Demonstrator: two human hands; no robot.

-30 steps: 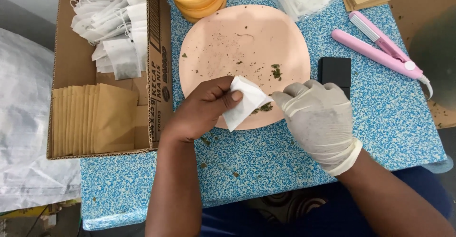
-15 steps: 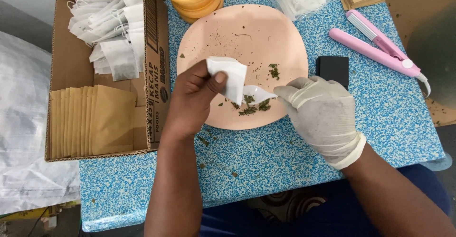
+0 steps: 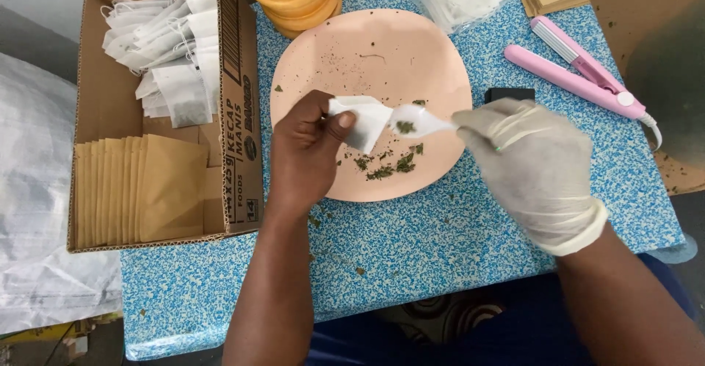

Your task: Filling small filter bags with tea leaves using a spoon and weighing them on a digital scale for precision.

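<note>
Left grip (image 3: 312,149) around sachet (image 3: 363,120) edge

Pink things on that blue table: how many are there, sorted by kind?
Pink plate: 1
Pink clamp-style sealing tool: 1
Total: 2

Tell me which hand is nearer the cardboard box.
Left. The left hand is over the plate, just right of the box; the gloved right hand is farther right, holding the spoon.
</note>
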